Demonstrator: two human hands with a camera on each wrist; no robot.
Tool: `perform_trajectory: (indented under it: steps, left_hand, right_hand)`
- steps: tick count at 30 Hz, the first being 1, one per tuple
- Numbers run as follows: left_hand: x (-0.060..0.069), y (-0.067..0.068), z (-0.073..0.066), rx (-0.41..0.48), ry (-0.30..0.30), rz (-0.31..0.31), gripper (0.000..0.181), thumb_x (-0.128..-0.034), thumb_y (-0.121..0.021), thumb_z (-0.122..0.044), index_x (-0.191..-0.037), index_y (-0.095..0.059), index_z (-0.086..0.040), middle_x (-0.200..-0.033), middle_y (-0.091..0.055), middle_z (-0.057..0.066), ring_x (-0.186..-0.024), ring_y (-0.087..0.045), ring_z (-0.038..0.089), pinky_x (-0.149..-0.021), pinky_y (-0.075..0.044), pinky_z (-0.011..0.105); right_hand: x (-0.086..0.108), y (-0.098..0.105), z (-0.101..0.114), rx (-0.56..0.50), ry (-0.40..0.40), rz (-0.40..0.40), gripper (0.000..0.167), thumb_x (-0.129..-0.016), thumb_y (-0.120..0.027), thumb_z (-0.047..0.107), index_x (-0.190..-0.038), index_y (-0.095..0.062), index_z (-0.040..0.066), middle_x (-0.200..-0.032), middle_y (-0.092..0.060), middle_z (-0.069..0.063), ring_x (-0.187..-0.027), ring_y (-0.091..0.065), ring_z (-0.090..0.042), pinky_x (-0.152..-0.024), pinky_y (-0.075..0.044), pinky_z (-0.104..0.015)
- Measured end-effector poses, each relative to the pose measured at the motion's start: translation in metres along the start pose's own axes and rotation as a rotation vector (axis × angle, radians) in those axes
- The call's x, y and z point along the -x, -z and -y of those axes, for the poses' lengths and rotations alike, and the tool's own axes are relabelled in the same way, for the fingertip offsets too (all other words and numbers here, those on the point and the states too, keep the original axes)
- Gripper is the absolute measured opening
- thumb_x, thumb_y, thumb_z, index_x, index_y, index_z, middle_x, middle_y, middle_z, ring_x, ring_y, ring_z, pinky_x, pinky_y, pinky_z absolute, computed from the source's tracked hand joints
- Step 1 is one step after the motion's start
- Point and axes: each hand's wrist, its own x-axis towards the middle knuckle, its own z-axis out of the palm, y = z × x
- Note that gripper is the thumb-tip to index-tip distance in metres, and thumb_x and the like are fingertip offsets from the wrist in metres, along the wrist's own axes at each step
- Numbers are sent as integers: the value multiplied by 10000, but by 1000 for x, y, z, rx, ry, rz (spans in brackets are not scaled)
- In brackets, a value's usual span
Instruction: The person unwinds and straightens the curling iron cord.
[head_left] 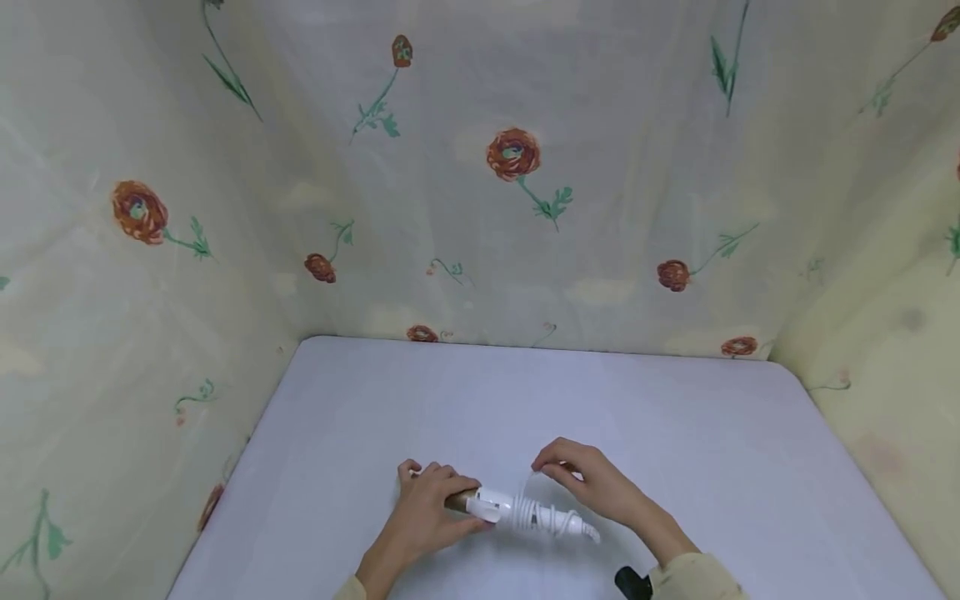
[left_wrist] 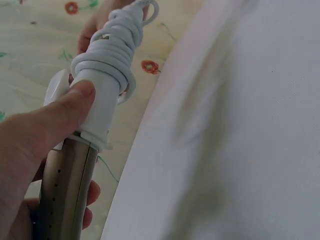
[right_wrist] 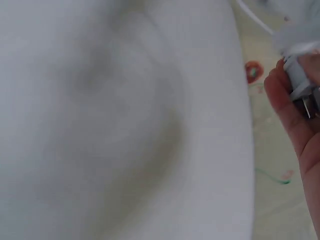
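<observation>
My left hand (head_left: 429, 510) grips a curling iron (head_left: 486, 503) with a white handle and a bronze barrel, held above the table. In the left wrist view its thumb presses the white handle, with the other fingers behind the bronze barrel (left_wrist: 67, 187), which has a row of small holes. The white cord (left_wrist: 112, 47) is wound in several turns round the handle. To the right, my right hand (head_left: 600, 485) holds the cord's end above the windings. In the right wrist view it pinches a pale plug (right_wrist: 299, 80) with metal prongs, partly cut off by the frame edge.
A white table (head_left: 360, 400) with rounded corners lies below both hands. Flower-printed cloth (head_left: 465, 208) hangs behind it and on both sides. A small black object (head_left: 633, 583) sits by the right sleeve (head_left: 693, 577).
</observation>
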Motion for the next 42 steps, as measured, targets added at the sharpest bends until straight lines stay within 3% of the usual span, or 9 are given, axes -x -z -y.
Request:
perform_trajectory:
  steps: [4,8,10,15,19,22,25,31,42]
  left_hand:
    - [6,-3,0,55,31,36,475,-666,-650,-731,-935,-710,-343,-817,-643,-212,-743,-503,-3,-866,-184,443]
    - [7,-5,-3,91,79,38,479,-655,-636,-751,-899,-704,-344,-794,-639,-229,-716,-494,-23,-865,-189,448]
    - [7,-5,-5,95,101,25,487,-657,-637,-749,-898,-708,-332,-798,-650,-217,-722,-512,-18,-871,-198,457]
    - [3,-4,-10,104,135,-3,509,-671,-646,-733,-913,-726,-292,-824,-683,-174,-745,-557,11,-884,-202,473]
    - [2,-3,-12,104,158,-21,490,-674,-657,-722,-905,-727,-295,-846,-697,-179,-759,-579,19,-887,-205,465]
    - [1,-1,-13,108,183,-42,464,-670,-661,-718,-879,-721,-308,-842,-696,-204,-734,-566,7,-879,-200,448]
    - [-3,2,-14,109,205,-54,457,-670,-648,-727,-860,-711,-316,-828,-689,-219,-708,-537,-5,-865,-188,431]
    - [-12,6,-16,32,190,-96,542,-624,-628,-774,-879,-721,-305,-820,-694,-182,-700,-527,25,-858,-194,436]
    - [-24,7,-14,-78,180,-105,555,-576,-708,-733,-904,-734,-286,-816,-700,-129,-719,-540,65,-815,-242,388]
  right_hand:
    - [14,-14,-18,-123,-109,6,143,-950,-560,190,-1028,-648,109,-982,-677,-73,-832,-639,-133,-743,-530,-244]
    - [24,-27,-26,-202,-221,-62,104,-892,-645,208,-946,-660,121,-913,-684,-48,-756,-585,-22,-675,-498,-209]
    - [27,-33,-23,-232,-203,-106,82,-852,-683,118,-916,-648,80,-872,-675,-65,-737,-553,-1,-653,-480,-206]
    - [35,-46,5,-149,-125,-151,154,-785,-699,4,-850,-576,71,-750,-616,-45,-701,-498,38,-612,-468,-208]
    - [46,-66,7,-20,-224,-110,170,-886,-649,283,-994,-581,169,-873,-642,82,-820,-597,7,-719,-519,-235]
    - [52,-82,0,102,-141,-131,194,-913,-594,345,-1032,-591,192,-922,-642,132,-839,-612,17,-742,-516,-207]
    - [51,-89,2,210,8,-183,120,-901,-627,230,-986,-587,157,-793,-617,143,-686,-528,96,-643,-457,-120]
    - [56,-97,13,349,90,-219,122,-890,-645,165,-1003,-604,150,-793,-632,144,-658,-513,96,-637,-405,-70]
    - [57,-98,30,218,48,-176,52,-927,-598,125,-951,-565,156,-866,-571,138,-746,-478,59,-679,-415,-89]
